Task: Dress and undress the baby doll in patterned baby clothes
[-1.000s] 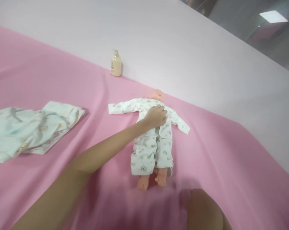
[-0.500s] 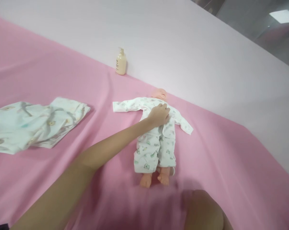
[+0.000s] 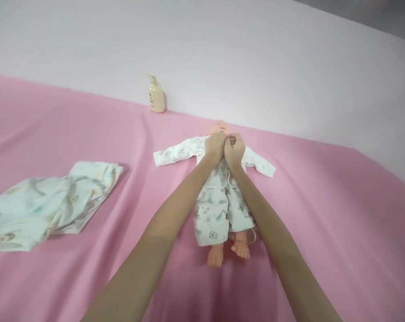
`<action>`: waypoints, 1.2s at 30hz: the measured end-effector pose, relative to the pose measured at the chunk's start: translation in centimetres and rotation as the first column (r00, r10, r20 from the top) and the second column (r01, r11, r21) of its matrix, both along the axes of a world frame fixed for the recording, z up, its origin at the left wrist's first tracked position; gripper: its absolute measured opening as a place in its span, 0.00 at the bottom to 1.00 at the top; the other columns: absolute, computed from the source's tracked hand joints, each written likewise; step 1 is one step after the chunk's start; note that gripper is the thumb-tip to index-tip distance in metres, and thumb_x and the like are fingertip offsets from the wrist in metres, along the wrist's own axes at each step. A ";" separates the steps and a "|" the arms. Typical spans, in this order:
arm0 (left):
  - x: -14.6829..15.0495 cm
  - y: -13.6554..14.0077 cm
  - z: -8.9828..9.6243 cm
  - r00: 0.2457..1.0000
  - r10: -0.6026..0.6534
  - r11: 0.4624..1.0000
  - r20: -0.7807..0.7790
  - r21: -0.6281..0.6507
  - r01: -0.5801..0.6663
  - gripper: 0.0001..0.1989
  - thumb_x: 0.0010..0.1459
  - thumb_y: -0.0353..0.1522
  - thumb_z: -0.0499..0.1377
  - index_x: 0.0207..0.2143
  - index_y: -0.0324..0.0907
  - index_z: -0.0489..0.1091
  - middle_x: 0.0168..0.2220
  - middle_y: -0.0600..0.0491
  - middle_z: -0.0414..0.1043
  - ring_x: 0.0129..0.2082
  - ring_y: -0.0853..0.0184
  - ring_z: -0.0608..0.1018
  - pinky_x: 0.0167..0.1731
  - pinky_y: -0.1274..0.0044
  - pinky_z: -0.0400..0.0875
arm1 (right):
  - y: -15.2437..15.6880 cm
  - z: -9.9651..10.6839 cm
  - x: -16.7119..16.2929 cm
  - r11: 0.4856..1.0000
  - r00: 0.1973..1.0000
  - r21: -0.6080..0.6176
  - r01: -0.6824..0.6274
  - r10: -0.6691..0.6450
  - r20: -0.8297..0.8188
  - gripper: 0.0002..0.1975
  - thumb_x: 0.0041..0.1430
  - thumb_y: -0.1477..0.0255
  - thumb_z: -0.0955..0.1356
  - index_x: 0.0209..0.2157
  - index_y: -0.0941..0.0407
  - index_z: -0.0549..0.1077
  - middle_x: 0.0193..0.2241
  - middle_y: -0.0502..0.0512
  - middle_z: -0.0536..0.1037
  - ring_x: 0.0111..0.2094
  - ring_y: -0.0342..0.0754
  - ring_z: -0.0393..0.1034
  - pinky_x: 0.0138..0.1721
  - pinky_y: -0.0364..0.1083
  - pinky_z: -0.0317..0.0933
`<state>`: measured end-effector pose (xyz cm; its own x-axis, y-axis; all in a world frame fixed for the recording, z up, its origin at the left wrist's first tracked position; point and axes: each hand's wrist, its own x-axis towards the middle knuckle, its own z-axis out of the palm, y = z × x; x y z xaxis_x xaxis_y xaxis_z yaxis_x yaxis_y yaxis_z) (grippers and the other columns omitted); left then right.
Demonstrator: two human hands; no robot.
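Both arms stretched out, left hand (image 3: 215, 145) and right hand (image 3: 235, 150) side by side at the doll's (image 3: 211, 210) collar. Fingers curled in narrow, can't tell if they've pinched any shirt (image 3: 219, 178). Doll's face-up, head near the pink sheet's (image 3: 309, 214) far edge. Pump bottle (image 3: 157, 98) stands along that edge, white surface (image 3: 272, 67) beyond, rumpled printed cloth (image 3: 54, 203) well left.

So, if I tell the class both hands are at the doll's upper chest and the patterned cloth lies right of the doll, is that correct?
Not quite: the head view shows the patterned cloth lying left of the doll. The left hand and right hand are at its upper chest.
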<state>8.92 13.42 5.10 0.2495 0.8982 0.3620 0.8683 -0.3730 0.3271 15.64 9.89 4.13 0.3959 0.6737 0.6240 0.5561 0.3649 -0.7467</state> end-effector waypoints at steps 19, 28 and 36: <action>-0.9 1.6 0.1 0.960 0.004 0.993 0.280 -0.116 0.030 0.14 0.56 0.28 0.51 0.40 0.39 0.74 0.43 0.47 0.76 0.42 0.64 0.76 0.45 0.73 0.68 | 5.1 -0.6 2.3 0.960 0.996 -0.270 -0.071 0.055 -0.067 0.07 0.46 0.78 0.64 0.25 0.58 0.74 0.27 0.55 0.77 0.34 0.49 0.71 0.46 0.51 0.64; -1.5 1.3 1.2 0.971 -0.052 0.989 0.234 -0.122 0.082 0.11 0.53 0.26 0.51 0.27 0.35 0.74 0.32 0.43 0.76 0.34 0.63 0.76 0.41 0.74 0.69 | 4.7 -0.3 2.3 0.955 0.999 -0.295 -0.028 0.040 0.032 0.05 0.47 0.78 0.64 0.20 0.56 0.68 0.25 0.54 0.74 0.33 0.50 0.70 0.47 0.53 0.63; -0.6 1.0 0.9 0.983 0.060 0.983 0.172 -0.180 -0.029 0.14 0.60 0.31 0.49 0.41 0.36 0.71 0.47 0.42 0.71 0.45 0.60 0.75 0.45 0.70 0.69 | 4.2 -1.0 2.4 0.974 0.999 -0.224 -0.036 0.026 -0.046 0.03 0.49 0.77 0.65 0.24 0.56 0.66 0.26 0.52 0.73 0.31 0.47 0.68 0.44 0.49 0.63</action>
<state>8.36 14.37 6.01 0.1545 0.9603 0.2322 0.8058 -0.2585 0.5328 18.02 14.11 3.16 0.3952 0.8071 0.4386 0.5134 0.2019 -0.8340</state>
